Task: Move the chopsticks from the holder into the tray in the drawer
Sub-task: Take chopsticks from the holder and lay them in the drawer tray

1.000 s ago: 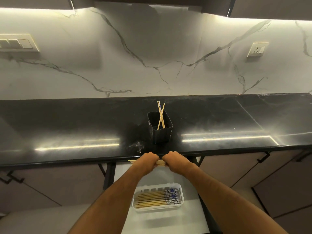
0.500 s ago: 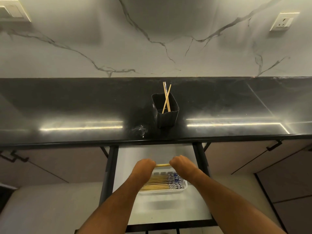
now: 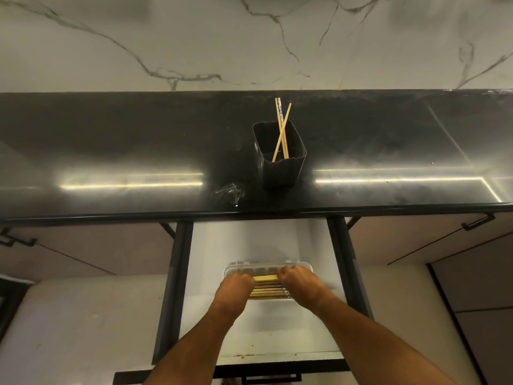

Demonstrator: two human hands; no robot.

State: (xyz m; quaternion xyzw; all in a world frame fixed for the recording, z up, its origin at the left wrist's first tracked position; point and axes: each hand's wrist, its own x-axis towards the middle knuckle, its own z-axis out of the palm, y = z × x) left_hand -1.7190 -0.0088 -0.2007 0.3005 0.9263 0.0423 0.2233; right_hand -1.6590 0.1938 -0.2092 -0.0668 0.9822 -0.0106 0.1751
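A black square holder (image 3: 281, 165) stands on the dark countertop with three chopsticks (image 3: 282, 129) leaning in it. Below, the drawer is pulled out, and a clear white tray (image 3: 256, 266) lies in it with several chopsticks (image 3: 268, 293) side by side. My left hand (image 3: 236, 286) and my right hand (image 3: 298, 280) sit over the tray, each closed on one end of a small horizontal bundle of chopsticks (image 3: 266, 278) held level just above those in the tray. My hands hide both ends of the tray.
The black countertop (image 3: 138, 151) overhangs the open drawer (image 3: 249, 237), whose dark side rails (image 3: 177, 273) run left and right of my arms. Closed cabinet doors with black handles (image 3: 477, 222) flank it. A marble backsplash rises behind.
Both hands have carried the bundle of chopsticks down from the counter's front edge into the drawer, to just over the tray. My view has tilted downward.
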